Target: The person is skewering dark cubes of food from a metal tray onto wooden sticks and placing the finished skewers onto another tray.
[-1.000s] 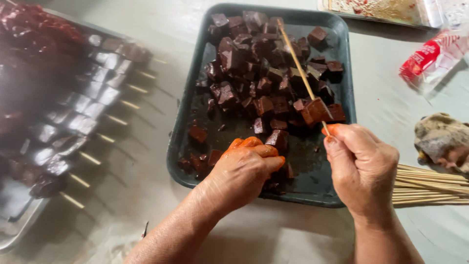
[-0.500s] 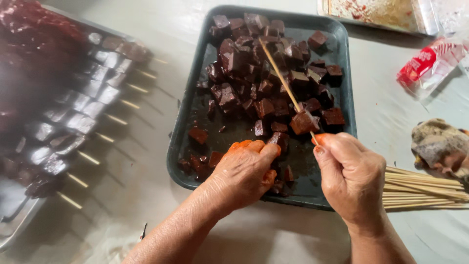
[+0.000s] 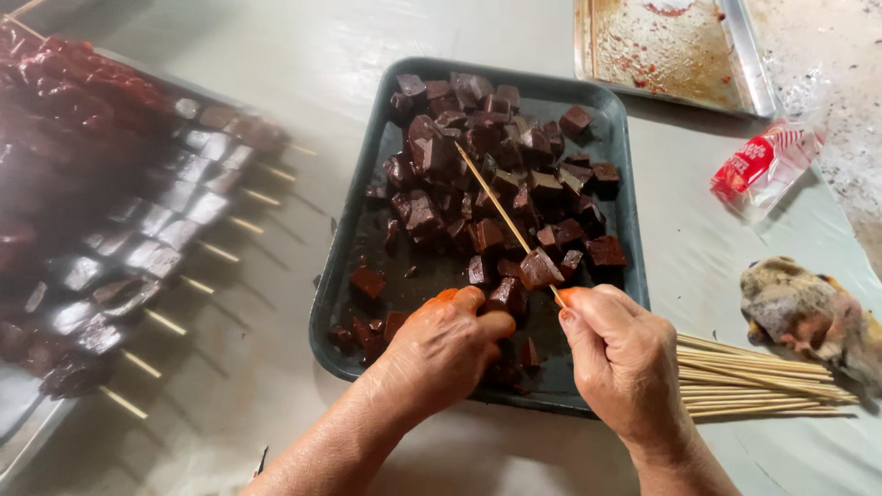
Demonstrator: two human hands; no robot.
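A dark green tray (image 3: 354,248) holds several dark brown cubes (image 3: 478,174). My right hand (image 3: 625,358) pinches a thin wooden skewer (image 3: 491,202) near its lower end; one cube (image 3: 539,269) is threaded on it just above my fingers, and the stick points up-left over the pile. My left hand (image 3: 446,349) rests on the tray's near side, its fingertips on a loose cube (image 3: 506,296) next to the skewered one. Both hands are stained orange.
At left a metal tray (image 3: 28,427) carries several loaded skewers (image 3: 156,248). A bundle of bare skewers (image 3: 763,377) lies at right beside a soiled rag (image 3: 808,312). A red-and-clear packet (image 3: 763,165) and a stained steel tray (image 3: 671,50) sit behind.
My right hand has drawn the skewer with its cube down and left toward my left hand. My left hand has taken hold of a loose cube.
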